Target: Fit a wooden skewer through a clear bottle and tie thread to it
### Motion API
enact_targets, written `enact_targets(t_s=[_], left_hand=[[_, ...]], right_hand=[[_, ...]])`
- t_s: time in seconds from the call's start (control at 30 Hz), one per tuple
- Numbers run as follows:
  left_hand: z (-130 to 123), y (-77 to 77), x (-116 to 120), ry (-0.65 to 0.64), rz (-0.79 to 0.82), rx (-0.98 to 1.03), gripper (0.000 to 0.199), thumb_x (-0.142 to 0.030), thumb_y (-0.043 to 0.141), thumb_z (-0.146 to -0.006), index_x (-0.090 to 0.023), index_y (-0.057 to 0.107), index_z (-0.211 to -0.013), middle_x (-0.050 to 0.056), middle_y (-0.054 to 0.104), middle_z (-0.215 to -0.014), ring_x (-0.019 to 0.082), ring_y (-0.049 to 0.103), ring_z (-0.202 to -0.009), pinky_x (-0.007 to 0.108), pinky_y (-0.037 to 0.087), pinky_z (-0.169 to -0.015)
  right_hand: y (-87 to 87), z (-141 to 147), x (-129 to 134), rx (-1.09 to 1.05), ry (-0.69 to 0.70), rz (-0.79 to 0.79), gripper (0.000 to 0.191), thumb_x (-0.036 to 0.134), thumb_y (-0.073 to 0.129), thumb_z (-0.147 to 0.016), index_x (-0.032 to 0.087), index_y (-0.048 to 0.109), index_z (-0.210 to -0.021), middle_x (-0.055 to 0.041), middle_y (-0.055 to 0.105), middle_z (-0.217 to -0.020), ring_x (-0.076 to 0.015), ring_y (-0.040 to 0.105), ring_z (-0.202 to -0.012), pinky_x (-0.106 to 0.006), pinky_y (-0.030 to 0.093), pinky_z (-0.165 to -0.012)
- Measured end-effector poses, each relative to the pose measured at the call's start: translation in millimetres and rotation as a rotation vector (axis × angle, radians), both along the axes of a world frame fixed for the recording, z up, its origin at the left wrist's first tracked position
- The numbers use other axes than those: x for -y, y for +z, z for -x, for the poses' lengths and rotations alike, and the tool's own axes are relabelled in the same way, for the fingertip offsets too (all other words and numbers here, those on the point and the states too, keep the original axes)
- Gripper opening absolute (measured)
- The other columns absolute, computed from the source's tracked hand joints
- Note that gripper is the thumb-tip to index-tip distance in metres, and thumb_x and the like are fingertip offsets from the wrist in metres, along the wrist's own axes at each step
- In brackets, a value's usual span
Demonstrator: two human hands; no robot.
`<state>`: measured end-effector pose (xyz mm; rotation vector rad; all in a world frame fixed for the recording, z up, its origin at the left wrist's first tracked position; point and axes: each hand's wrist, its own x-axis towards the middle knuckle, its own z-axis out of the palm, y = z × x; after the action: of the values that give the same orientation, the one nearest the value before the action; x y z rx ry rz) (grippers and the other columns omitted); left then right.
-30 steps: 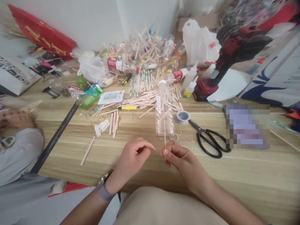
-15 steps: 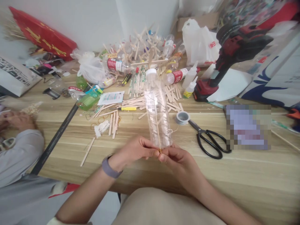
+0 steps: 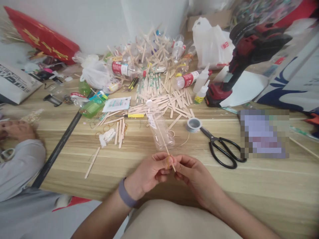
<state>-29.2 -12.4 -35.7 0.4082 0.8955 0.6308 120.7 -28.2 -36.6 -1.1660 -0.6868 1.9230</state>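
Across a wood-grained tabletop (image 3: 261,186) with a pale, smooth wall (image 3: 94,23) behind it, we see clutter massed along the far side. One long black strip (image 3: 59,146) slants over the left part, and past it are another person's light grey sleeve (image 3: 23,166) and hand (image 3: 21,129). At far left leans one red bag with gold characters (image 3: 41,36); at far right stands one red-and-black power tool (image 3: 249,53).

Counting, we find two white plastic carrier bags (image 3: 211,43), two clear bottles with red labels (image 3: 188,79), two milky squeeze bottles (image 3: 201,94), one yellow-handled tool (image 3: 134,116), one grey spool (image 3: 193,124) and one pair of black-handled scissors (image 3: 211,138). Flat wooden craft sticks (image 3: 161,103) heap up beyond our count, though one (image 3: 92,162) lies alone on the left.

At the near middle, our two hands work together: our left hand (image 3: 156,167) and our right hand (image 3: 190,167) both pinch one thin pale wooden stick (image 3: 166,150) near its lower end, with an amber rubber band (image 3: 168,162) at the fingertips. The stick reaches away across one clear, white-capped plastic bottle (image 3: 165,134), its cap toward the far side; whether they are fastened together, we cannot tell.
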Motion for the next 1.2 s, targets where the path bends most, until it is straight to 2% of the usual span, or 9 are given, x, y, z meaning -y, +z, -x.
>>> enact_targets(t_s=[0.13, 0.37, 0.47, 0.63, 0.77, 0.87, 0.93, 1.07, 1.2], left_hand=[[-4.7, 5.0, 3.0, 0.000, 0.019, -0.025, 0.044, -0.044, 0.087, -0.056, -0.015, 0.056, -0.069, -0.007, 0.038, -0.057, 0.004, 0.027, -0.051, 0.016, 0.017, -0.044], [-6.4, 7.2, 3.3, 0.074, -0.114, -0.135, 0.041, -0.047, 0.079, -0.067, -0.017, 0.051, -0.069, -0.008, 0.037, -0.056, 0.005, 0.026, -0.050, 0.018, 0.017, -0.044], [-8.8, 6.2, 4.9, 0.066, -0.163, -0.167, 0.041, -0.050, 0.075, -0.069, -0.017, 0.052, -0.072, -0.008, 0.040, -0.056, 0.004, 0.026, -0.047, 0.019, 0.016, -0.044], [-9.8, 9.1, 7.4, 0.014, -0.198, -0.211, 0.037, -0.046, 0.072, -0.072, -0.016, 0.051, -0.072, -0.004, 0.055, -0.067, 0.002, 0.031, -0.044, 0.020, 0.017, -0.042], [-6.1, 15.6, 8.3, -0.020, -0.169, -0.233, 0.035, -0.044, 0.073, -0.070, -0.016, 0.052, -0.072, -0.003, 0.057, -0.066, 0.002, 0.033, -0.044, 0.020, 0.018, -0.041], [-4.5, 18.8, 9.1, -0.037, -0.133, -0.242, 0.033, -0.042, 0.074, -0.068, -0.015, 0.053, -0.071, -0.001, 0.060, -0.069, 0.003, 0.033, -0.046, 0.020, 0.017, -0.042], [-4.7, 18.6, 9.5, -0.029, -0.131, -0.253, 0.033, -0.042, 0.074, -0.069, -0.015, 0.055, -0.069, -0.001, 0.059, -0.067, 0.003, 0.031, -0.046, 0.020, 0.016, -0.043], [-6.6, 13.8, 10.2, 0.007, -0.164, -0.278, 0.034, -0.046, 0.072, -0.070, -0.014, 0.062, -0.071, -0.006, 0.046, -0.053, 0.004, 0.026, -0.046, 0.022, 0.014, -0.043], [-8.1, 8.1, 11.4, -0.018, -0.255, -0.399, 0.037, -0.052, 0.067, -0.074, -0.015, 0.066, -0.077, -0.006, 0.047, -0.053, 0.006, 0.027, -0.044, 0.023, 0.018, -0.044]], right_hand=[[-2.5, 1.3, -0.7, -0.015, -0.014, 0.054, 0.030, 0.043, 0.082, -0.063, 0.017, 0.066, -0.065, 0.0015, 0.058, -0.061, -0.0101, 0.042, -0.056, -0.024, 0.034, -0.056], [-1.9, -6.5, 11.0, -0.005, 0.078, -0.137, 0.028, 0.043, 0.072, -0.075, 0.020, 0.058, -0.067, 0.0026, 0.049, -0.067, -0.0132, 0.042, -0.065, -0.026, 0.036, -0.063], [-3.4, -10.7, 14.2, -0.136, -0.002, -0.137, 0.028, 0.040, 0.074, -0.071, 0.020, 0.057, -0.063, 0.0018, 0.051, -0.072, -0.0126, 0.045, -0.065, -0.026, 0.039, -0.063], [-3.8, -25.3, 2.7, -0.332, -0.059, 0.002, 0.019, 0.033, 0.068, -0.071, 0.020, 0.056, -0.065, 0.0047, 0.057, -0.070, -0.0019, 0.024, -0.037, -0.021, 0.026, -0.040], [5.8, -42.6, -20.6, -0.041, 0.306, -0.060, 0.012, 0.028, 0.059, -0.074, 0.019, 0.063, -0.066, 0.0063, 0.052, -0.046, -0.0026, 0.018, -0.031, -0.019, 0.010, -0.033], [18.5, -48.7, -35.6, 0.310, 0.668, -0.210, 0.018, 0.020, 0.055, -0.075, 0.020, 0.073, -0.077, 0.0048, 0.059, -0.046, -0.0036, 0.027, -0.029, -0.017, 0.016, -0.029], [25.3, -46.8, -40.7, 0.462, 0.767, -0.266, 0.019, 0.019, 0.057, -0.075, 0.022, 0.075, -0.077, 0.0042, 0.062, -0.049, -0.0037, 0.030, -0.027, -0.017, 0.019, -0.026], [26.8, -32.8, -36.8, 0.514, 0.652, -0.275, 0.010, 0.024, 0.067, -0.072, 0.022, 0.071, -0.062, 0.0041, 0.065, -0.058, -0.0033, 0.039, -0.030, -0.017, 0.027, -0.029], [17.4, -18.2, -22.2, 0.311, 0.490, -0.221, 0.012, 0.033, 0.066, -0.076, 0.023, 0.073, -0.077, 0.0013, 0.072, -0.073, -0.0065, 0.048, -0.038, -0.019, 0.038, -0.036]])
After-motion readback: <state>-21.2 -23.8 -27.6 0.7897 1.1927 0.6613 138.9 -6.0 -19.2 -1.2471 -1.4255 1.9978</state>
